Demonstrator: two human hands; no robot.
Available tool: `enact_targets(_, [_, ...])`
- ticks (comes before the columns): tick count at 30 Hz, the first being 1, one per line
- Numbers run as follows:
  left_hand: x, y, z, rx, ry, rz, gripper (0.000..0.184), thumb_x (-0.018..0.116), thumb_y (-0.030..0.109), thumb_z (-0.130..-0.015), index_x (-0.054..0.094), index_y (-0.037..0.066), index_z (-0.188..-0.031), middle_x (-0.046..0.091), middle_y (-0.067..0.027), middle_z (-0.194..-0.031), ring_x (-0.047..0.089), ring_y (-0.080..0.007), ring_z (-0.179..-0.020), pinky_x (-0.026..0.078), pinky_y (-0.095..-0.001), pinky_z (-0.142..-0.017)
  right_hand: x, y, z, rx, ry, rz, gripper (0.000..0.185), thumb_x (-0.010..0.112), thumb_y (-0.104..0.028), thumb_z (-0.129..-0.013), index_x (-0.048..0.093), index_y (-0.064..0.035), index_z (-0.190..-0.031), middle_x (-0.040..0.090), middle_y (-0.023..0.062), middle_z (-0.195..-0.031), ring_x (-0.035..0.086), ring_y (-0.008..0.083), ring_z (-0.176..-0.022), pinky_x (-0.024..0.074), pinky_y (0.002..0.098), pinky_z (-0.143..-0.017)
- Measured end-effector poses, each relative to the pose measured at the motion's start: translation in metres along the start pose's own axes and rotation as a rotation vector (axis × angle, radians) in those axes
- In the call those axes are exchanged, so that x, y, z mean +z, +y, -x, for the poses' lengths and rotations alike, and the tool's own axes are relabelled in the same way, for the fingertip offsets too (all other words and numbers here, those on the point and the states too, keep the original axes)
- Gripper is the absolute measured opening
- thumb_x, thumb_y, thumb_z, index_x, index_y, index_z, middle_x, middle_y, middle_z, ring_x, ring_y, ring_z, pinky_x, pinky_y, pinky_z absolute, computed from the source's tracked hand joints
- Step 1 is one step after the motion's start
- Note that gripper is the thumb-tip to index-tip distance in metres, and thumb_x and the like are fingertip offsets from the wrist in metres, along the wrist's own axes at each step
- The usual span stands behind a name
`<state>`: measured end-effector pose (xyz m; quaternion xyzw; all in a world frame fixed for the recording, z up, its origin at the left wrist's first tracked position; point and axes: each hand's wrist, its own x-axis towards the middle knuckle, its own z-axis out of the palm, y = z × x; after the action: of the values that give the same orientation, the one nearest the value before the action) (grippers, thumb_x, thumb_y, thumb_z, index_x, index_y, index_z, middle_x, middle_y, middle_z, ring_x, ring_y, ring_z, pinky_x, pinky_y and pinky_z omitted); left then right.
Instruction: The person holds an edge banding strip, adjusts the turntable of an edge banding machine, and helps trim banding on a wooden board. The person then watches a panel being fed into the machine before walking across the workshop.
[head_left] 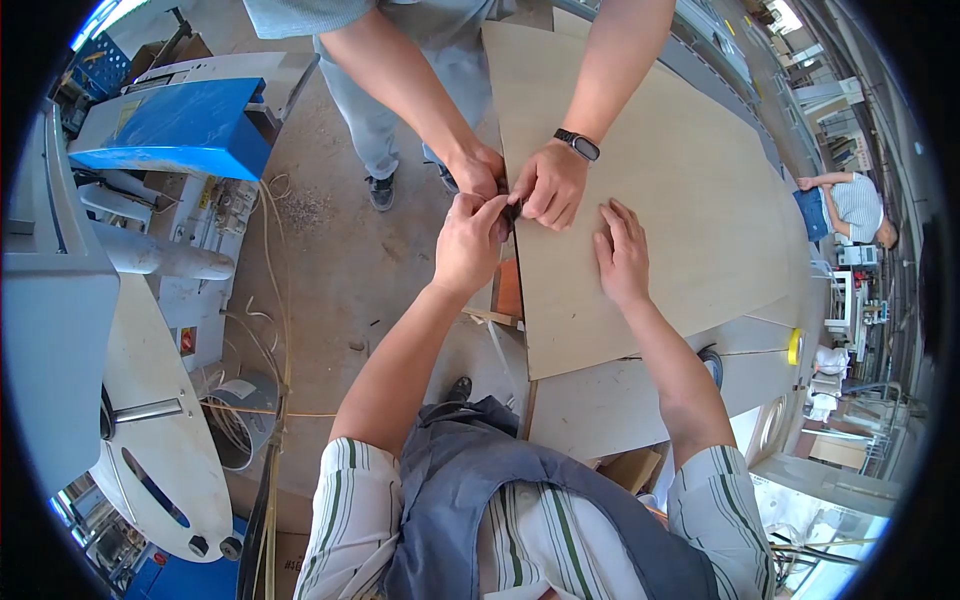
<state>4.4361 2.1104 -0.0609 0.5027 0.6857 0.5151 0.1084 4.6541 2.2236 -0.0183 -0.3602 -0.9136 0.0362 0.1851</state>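
A large pale board (640, 150) lies flat on the bench. My left hand (470, 242) is at its left edge, fingers pinched together beside a small dark piece (515, 208); what exactly they grip is hidden. My right hand (624, 255) rests palm down on the board with its fingers stretched out. Across from me, a co-worker's two hands meet mine at the same edge: one hand (478, 170) is just beyond my left fingers, and the other (552, 185), below a black wristband (578, 145), bends its fingers over the dark piece.
At the left stands a machine with a blue cover (185, 130), near a bucket (240, 420) and hanging hoses (280, 330). A yellow tape roll (795, 346) is at the right of the bench (600, 400). Another person (850, 208) is farther off.
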Motion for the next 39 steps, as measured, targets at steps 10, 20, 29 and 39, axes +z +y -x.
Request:
enact_targets(10, [-0.013,-0.026,-0.047,0.501,-0.204,-0.232,0.006,0.061,0.011,-0.074,0.058,0.010,-0.079,0.054,-0.0068,-0.086,0.054,-0.0258,-0.081,0.046,-0.0349,-0.070,0.000,-0.001,-0.001,0.001,0.017,0.046,0.041,0.057,-0.008,-0.085,0.050,-0.0026,-0.126,0.050,0.0147,-0.132,0.048,0.0310,-0.119,0.0390,0.0391,-0.098])
enact_targets(20, [-0.048,-0.030,-0.030,0.804,-0.363,-0.202,0.009,0.060,0.015,-0.070,0.059,0.011,-0.078,0.055,-0.0039,-0.084,0.051,-0.0218,-0.083,0.042,-0.0337,-0.079,0.004,0.003,0.000,-0.013,-0.001,0.037,0.041,0.055,-0.008,-0.086,0.050,-0.0008,-0.126,0.050,0.0161,-0.132,0.047,0.0320,-0.120,0.0385,0.0402,-0.099])
enact_targets(29, [-0.181,-0.115,0.142,-0.079,-0.570,-0.766,0.006,0.060,0.013,-0.078,0.062,0.009,-0.082,0.061,-0.0082,-0.079,0.060,-0.0304,-0.070,0.047,-0.0423,-0.064,0.005,0.004,0.000,-0.017,-0.026,0.066,0.042,0.051,-0.008,-0.087,0.049,-0.0013,-0.128,0.047,0.0162,-0.134,0.045,0.0319,-0.121,0.0373,0.0413,-0.099])
enact_targets(39, [-0.106,-0.058,0.230,-0.578,-0.216,-0.414,0.010,0.057,0.017,-0.084,0.058,0.008,-0.080,0.064,-0.0134,-0.075,0.061,-0.0370,-0.067,0.046,-0.0462,-0.058,0.007,0.004,-0.001,-0.033,-0.039,0.058,0.040,0.048,-0.011,-0.090,0.048,-0.0019,-0.129,0.047,0.0157,-0.135,0.045,0.0316,-0.122,0.0365,0.0413,-0.100])
